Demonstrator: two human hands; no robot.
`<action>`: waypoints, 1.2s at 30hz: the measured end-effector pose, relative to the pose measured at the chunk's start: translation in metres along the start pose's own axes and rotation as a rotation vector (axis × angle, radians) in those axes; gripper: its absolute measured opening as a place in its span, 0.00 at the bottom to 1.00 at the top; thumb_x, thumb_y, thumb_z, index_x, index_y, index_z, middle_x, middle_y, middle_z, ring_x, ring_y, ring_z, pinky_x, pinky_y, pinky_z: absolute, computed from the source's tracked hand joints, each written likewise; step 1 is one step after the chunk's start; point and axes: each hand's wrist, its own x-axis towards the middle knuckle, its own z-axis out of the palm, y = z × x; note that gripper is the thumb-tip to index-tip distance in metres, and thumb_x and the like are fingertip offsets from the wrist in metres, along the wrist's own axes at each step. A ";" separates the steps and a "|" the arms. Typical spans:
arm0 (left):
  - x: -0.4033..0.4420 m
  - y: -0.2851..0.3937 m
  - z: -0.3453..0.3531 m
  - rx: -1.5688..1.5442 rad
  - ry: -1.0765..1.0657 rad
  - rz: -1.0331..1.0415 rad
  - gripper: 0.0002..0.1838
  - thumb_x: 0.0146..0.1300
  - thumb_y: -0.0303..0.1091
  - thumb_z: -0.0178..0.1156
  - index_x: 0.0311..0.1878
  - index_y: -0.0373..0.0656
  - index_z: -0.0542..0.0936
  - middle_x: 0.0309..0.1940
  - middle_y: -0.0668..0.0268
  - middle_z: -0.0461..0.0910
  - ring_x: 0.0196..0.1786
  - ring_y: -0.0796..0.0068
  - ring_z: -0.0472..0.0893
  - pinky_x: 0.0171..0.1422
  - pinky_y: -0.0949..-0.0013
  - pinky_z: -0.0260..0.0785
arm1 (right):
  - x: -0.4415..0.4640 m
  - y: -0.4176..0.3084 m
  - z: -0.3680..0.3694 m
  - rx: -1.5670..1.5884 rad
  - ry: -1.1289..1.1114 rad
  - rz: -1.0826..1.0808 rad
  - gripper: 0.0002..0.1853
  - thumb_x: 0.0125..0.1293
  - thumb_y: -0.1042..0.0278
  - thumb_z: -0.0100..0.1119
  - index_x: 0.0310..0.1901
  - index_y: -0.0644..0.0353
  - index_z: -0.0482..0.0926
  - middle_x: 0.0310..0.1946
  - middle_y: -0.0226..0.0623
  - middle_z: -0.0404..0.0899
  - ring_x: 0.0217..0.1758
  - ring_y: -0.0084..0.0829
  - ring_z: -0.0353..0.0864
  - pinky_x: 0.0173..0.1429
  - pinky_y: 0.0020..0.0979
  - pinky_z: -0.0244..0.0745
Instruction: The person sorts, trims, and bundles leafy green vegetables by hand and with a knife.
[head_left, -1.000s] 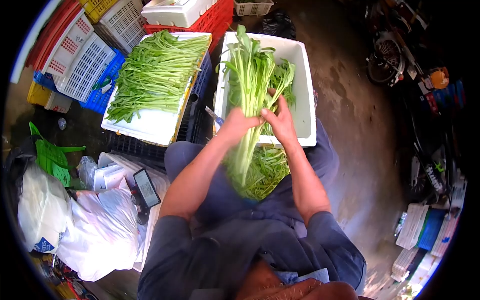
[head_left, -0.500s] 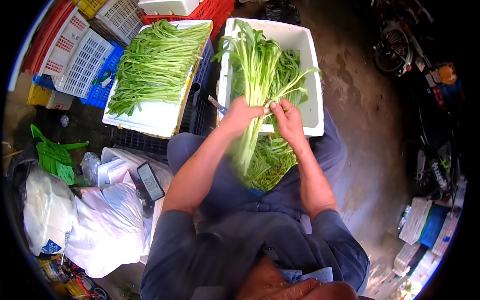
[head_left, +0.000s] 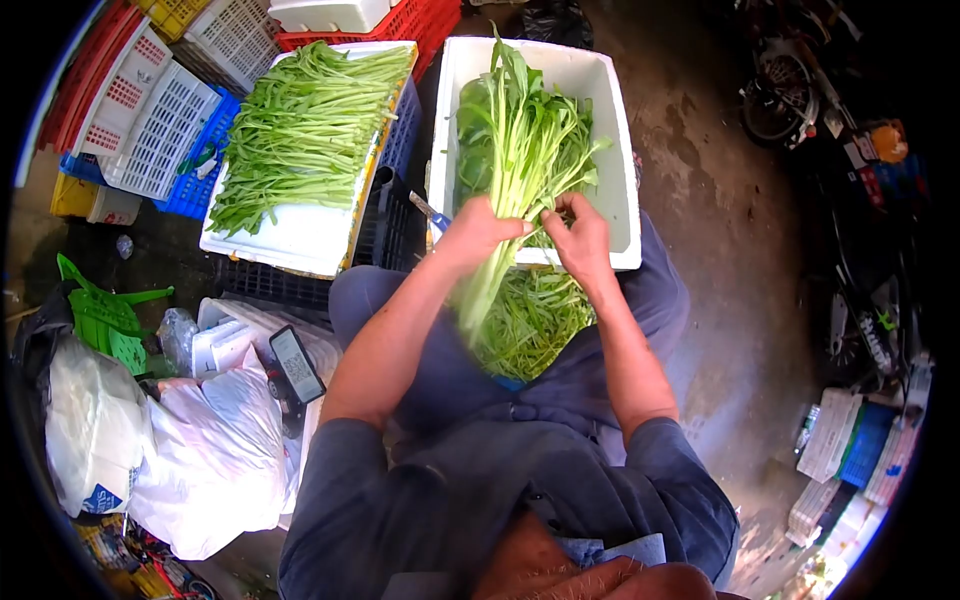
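- Hands, step in hand (judged): L hand (head_left: pixel 472 236) grips, R hand (head_left: pixel 582 236) works by fingertip at one side of a long upright bunch of pale-green stems w/ dark-green leaves (head_left: pixel 512 185); reads as single stems being handled at the bunch's edge.
- L hand: closed round the bunch at approx. mid-length, thumb across the front; leaves fan out above the fist, pale stem ends slant down below it, slightly blurred.
- R hand: mostly closed, thumb & forefinger near each other, touching or just beside the bunch's right edge; cannot tell if a stem is pinched.
- Bunch: leafy top over the open white foam box (head_left: pixel 627 190), lower ends over a loose heap of green leaves & stems (head_left: pixel 538 325) betw. the thighs.
- Box interior: more leafy greens (head_left: pixel 474 135), partly hidden by the bunch.
- L of box: white foam slab (head_left: pixel 300 248) bearing a flat layer of long green stems (head_left: pixel 315 125), laid roughly side by side.
- Small tool w/ blue handle & metal blade (head_left: pixel 430 210): just beside L hand, nr. box's near-left corner; cannot tell if held or resting.
- Next move (judged): calls for a firm but non-crushing L grip, bunch kept together, w/ R fingertips isolating one stem at a time. Risks: snapped stems, torn leaves, a slipping bundle; blade nr. L hand needs clearance.
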 end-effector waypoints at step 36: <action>0.018 -0.012 -0.025 -0.588 0.113 -0.013 0.19 0.64 0.24 0.63 0.58 0.34 0.77 0.45 0.56 0.84 0.45 0.63 0.87 0.45 0.59 0.83 | -0.040 -0.003 0.018 0.679 -0.236 0.347 0.04 0.73 0.73 0.58 0.43 0.63 0.80 0.32 0.28 0.81 0.32 0.18 0.75 0.40 0.23 0.72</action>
